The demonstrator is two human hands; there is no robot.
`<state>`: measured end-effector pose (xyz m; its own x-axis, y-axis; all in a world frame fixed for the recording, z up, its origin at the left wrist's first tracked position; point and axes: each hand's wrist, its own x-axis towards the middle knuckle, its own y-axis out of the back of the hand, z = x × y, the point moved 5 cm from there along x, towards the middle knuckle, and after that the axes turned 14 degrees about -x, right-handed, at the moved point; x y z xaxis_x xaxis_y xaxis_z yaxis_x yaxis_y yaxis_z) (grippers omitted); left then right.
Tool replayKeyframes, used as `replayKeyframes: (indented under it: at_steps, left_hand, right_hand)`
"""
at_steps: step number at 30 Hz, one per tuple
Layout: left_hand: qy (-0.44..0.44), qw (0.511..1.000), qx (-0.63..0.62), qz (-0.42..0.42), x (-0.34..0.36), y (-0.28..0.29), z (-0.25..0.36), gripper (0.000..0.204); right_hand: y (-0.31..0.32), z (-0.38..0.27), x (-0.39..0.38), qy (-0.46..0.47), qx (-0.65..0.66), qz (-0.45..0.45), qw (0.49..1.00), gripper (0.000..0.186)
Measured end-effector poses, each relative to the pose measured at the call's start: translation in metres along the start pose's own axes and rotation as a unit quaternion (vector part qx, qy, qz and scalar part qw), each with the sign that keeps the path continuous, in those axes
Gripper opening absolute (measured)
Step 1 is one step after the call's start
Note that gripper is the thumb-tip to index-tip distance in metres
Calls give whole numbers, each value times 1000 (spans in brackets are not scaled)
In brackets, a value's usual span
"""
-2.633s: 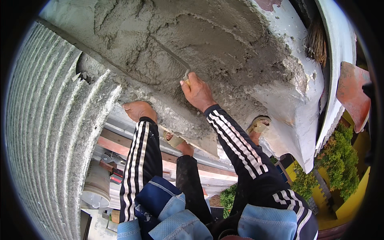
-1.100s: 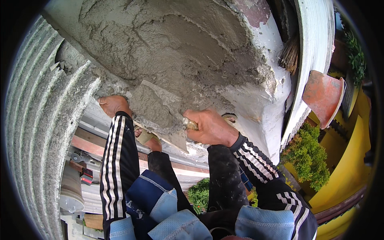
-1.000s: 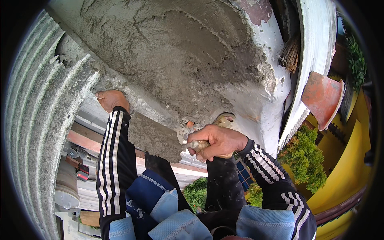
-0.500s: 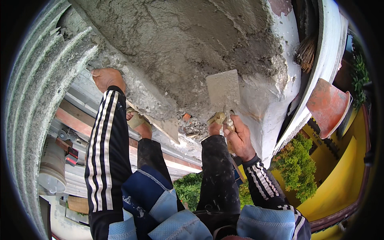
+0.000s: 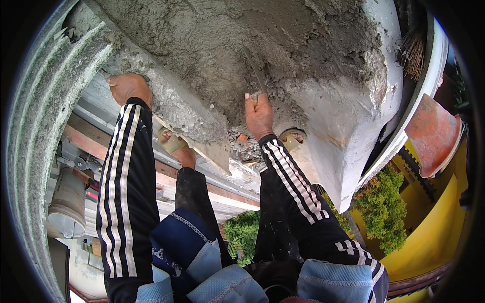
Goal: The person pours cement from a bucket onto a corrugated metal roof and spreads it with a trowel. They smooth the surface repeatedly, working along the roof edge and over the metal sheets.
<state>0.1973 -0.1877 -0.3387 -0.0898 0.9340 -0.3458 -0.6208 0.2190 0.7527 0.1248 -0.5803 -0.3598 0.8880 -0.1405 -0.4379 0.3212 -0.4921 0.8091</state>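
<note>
My right hand point(image 5: 258, 113) is shut on the handle of a plastering trowel point(image 5: 254, 73). Its thin blade stands edge-on, pressed into the wet grey mortar point(image 5: 212, 45) that covers the curved surface above me. My left hand point(image 5: 129, 88) grips the rough lower-left edge of that mortar, fingers curled over it. Both arms wear black sleeves with white stripes. Loose crumbs of mortar lie just below my right wrist.
A ribbed grey column point(image 5: 40, 111) runs down the left. My sandalled feet point(image 5: 174, 144) stand on planks point(image 5: 151, 171) below. A pale bucket point(image 5: 68, 204) sits lower left. To the right are an orange clay pot point(image 5: 434, 134), a broom's bristles point(image 5: 411, 48), green shrubs point(image 5: 384, 212) and a yellow wall point(image 5: 434, 242).
My right hand went down to the lower edge with the trowel, turned its blade flat, then rose and set it edge-on into the mortar. My left hand stayed on the edge.
</note>
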Motion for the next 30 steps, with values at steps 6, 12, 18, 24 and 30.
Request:
replayKeyframes:
  at_steps: [6, 12, 18, 24, 30]
  left_hand:
    - [-10, 1000, 5, 6, 5, -1, -6, 72]
    - [-12, 1000, 3, -7, 3, 1, -4, 72]
    - [-10, 1000, 0, -13, 0, 7, 0, 72]
    - [-9, 1000, 1, -14, 0, 1, -2, 72]
    - [-4, 1000, 3, -23, -11, 5, 5, 71]
  right_hand:
    - [51, -6, -9, 30, 1, 42, 999, 36]
    - [114, -34, -16, 46, 48, 37, 997, 38]
    - [163, -55, -20, -15, 154, -52, 987, 37]
    - [201, -53, -35, -41, 160, -83, 983, 32]
    - [249, -29, -79, -17, 137, -59, 989, 21]
